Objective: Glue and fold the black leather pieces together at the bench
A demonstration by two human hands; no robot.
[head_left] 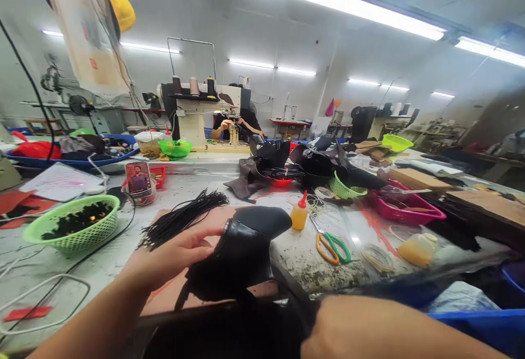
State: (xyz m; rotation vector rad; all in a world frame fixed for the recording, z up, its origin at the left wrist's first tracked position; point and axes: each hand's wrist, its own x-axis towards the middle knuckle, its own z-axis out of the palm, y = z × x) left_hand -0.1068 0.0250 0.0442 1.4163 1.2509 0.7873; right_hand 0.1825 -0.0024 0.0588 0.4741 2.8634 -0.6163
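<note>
With your left hand (180, 255) spread open, fingertips on the side of the black upper (246, 249) just above the desk's (295, 255) near edge beside the cords (180, 219), press lightly and steady it from below with your right hand, whose grip I cannot tell.

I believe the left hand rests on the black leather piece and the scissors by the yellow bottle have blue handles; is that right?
No: the head view shows the scissors with one orange and one green handle. The left hand does rest on the black leather piece.
</note>
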